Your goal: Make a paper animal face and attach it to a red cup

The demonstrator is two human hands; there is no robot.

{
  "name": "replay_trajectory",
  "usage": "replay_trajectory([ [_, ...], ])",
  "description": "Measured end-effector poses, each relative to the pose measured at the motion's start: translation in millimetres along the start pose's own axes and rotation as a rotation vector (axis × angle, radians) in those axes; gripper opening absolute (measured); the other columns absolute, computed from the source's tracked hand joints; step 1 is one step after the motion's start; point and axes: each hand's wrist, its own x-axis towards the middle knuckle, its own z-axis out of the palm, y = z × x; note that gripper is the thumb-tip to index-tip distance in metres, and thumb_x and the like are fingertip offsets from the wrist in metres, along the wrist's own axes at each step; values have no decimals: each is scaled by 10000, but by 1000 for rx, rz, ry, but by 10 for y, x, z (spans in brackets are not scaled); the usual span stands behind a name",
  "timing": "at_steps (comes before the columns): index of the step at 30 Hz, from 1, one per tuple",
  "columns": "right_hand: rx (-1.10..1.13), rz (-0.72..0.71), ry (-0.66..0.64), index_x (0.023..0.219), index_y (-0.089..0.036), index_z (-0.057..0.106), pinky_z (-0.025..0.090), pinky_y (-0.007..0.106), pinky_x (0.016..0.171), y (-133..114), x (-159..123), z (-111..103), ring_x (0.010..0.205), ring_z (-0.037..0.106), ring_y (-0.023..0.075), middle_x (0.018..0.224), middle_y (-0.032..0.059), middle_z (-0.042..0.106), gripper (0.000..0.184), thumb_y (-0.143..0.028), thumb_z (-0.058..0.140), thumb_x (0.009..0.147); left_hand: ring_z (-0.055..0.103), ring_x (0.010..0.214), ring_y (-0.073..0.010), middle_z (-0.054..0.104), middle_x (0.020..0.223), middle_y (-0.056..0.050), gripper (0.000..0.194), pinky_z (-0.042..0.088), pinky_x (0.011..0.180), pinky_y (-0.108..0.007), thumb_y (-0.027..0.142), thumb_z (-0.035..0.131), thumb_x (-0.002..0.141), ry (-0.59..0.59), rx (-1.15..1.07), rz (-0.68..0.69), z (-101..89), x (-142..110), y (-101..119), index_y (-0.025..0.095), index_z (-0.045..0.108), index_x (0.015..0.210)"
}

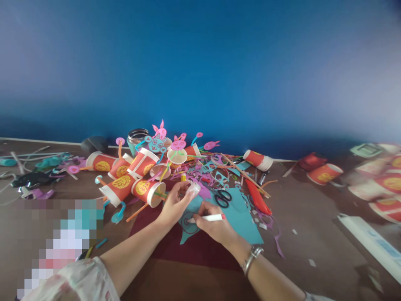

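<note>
My left hand (pixel 175 205) is closed around a small clear roll of tape (pixel 193 190), held just above a teal paper sheet (pixel 241 221). My right hand (pixel 213 225) grips a white marker with a red cap (pixel 208 218); its tip rests on a round outline drawn at the sheet's left end. The teal sheet lies on a dark red mat (pixel 188 251). A silver bracelet (pixel 250 259) sits on my right wrist.
Several red paper cups (pixel 120 186) with paper animal faces and straws are heaped behind my hands. Black scissors (pixel 223 198) and a red cutter (pixel 258 198) lie on paper scraps. More cups (pixel 324 173) stand at right, a white strip (pixel 369 242) near the right edge.
</note>
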Motion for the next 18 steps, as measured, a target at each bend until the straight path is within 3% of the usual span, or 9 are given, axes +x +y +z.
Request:
replay_trajectory([
  [18, -67, 13, -13, 572, -192, 454, 295, 197, 439, -79, -14, -3, 468, 394, 80, 503, -62, 463, 194, -232, 595, 699, 579, 899, -195, 615, 978, -80, 412, 472, 802, -324, 413, 641, 736, -8, -20, 4, -3, 8, -25, 169, 565, 1060],
])
